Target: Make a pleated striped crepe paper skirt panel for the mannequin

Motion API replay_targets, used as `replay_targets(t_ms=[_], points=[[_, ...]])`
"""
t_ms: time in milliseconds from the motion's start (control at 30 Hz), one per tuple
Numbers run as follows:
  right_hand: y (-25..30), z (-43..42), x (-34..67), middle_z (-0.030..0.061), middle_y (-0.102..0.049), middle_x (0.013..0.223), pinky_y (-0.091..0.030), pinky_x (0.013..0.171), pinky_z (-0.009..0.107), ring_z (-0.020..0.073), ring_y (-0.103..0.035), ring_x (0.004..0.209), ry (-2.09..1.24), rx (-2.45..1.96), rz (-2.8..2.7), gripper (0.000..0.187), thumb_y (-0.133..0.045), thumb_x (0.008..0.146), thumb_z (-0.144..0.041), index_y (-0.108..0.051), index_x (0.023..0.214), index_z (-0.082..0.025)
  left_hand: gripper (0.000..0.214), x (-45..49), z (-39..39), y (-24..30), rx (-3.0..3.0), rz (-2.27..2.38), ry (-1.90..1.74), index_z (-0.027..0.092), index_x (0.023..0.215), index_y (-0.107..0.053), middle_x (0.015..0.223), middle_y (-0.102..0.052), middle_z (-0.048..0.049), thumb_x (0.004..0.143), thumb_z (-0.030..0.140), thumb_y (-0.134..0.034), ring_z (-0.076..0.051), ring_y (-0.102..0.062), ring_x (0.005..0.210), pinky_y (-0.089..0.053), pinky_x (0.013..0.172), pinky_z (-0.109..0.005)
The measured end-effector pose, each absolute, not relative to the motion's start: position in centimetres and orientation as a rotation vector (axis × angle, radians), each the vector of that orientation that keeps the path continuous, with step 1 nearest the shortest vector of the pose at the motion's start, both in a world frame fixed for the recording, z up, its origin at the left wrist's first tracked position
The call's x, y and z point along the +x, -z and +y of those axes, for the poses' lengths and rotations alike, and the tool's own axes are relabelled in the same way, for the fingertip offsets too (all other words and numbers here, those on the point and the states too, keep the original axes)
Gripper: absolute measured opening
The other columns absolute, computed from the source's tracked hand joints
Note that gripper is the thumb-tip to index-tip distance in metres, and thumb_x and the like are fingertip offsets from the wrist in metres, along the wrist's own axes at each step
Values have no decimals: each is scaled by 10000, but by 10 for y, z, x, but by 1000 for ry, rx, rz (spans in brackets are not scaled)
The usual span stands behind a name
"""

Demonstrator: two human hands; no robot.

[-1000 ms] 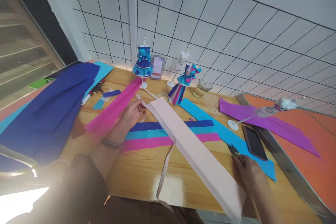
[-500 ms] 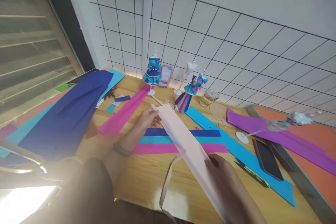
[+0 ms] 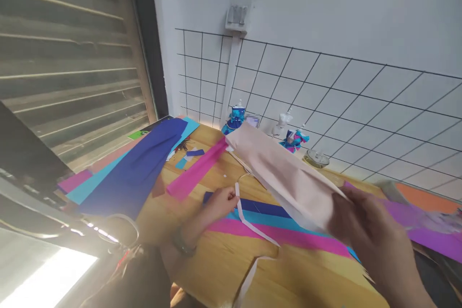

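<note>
The right hand (image 3: 375,236) holds the pale sheet (image 3: 285,178) up in the air, in the middle of the frame. Its fingers (image 3: 355,204) are closed on the near end, and the far end points to the upper left, above the bench (image 3: 216,264). The left hand (image 3: 220,202) is low at the centre, and its fingers pinch the top of a thin pale strip (image 3: 249,219) that runs down to the right over the wood. A second thin strip (image 3: 249,279) lies at the bottom edge. From this I judge that narrow strips are already separated from the pale paper, while the sheet itself is folded long and mostly whole, so most of it is not yet used. Under the sheet three bands lie flat side by side: navy (image 3: 267,208), teal (image 3: 274,220) and magenta (image 3: 288,236). At the back, near the wire grid (image 3: 325,96), stand three small mannequins: one in a blue dress (image 3: 236,118), one bare and white (image 3: 283,122), one in teal and pink (image 3: 295,138). A glass jar (image 3: 316,158) is just to their right. A magenta fold (image 3: 197,173) and a big navy sheet (image 3: 144,168) cover the left part, and purple paper (image 3: 426,221) lies at the right. The raised sheet hides the bench behind it, and the loose strips lie close to the left hand.
</note>
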State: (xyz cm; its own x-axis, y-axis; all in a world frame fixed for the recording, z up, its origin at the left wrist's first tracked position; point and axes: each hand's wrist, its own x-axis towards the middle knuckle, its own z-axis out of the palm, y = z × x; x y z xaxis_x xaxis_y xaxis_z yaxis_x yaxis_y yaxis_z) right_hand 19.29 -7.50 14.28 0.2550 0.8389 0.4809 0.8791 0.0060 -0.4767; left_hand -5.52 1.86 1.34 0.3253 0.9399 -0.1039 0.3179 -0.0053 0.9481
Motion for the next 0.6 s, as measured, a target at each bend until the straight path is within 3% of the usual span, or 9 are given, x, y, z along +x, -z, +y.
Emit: replay_targets(t_ms=[167,367,600], points=[[-169,-31,141,17,-643,794,-454,592,263,175,-595,709,-290,-1570,-1482,277,-535,751,-453,-598,908,-234,109,-51,4,-7,1564,1151,-785,164,751,-559,666,-605,12,733,213,-464,-114,-557,588,-392,533,-207],[-166,49,59,-5,-663,734,-467,560,266,151,-603,612,-1010,-1067,-1245,327,-652,649,-409,-566,905,-225,124,-43,1,4,1481,1126,-815,150,766,-535,624,-590,7,762,240,-450,-102,-527,499,-370,472,-205],[-139,93,-38,11,-665,674,-493,593,286,162,-626,643,-1228,-977,-1364,289,-566,692,-411,-564,882,-193,161,-40,2,15,1482,1098,-906,148,688,-543,613,-583,6,758,285,-494,-111,-512,587,-351,521,-206]])
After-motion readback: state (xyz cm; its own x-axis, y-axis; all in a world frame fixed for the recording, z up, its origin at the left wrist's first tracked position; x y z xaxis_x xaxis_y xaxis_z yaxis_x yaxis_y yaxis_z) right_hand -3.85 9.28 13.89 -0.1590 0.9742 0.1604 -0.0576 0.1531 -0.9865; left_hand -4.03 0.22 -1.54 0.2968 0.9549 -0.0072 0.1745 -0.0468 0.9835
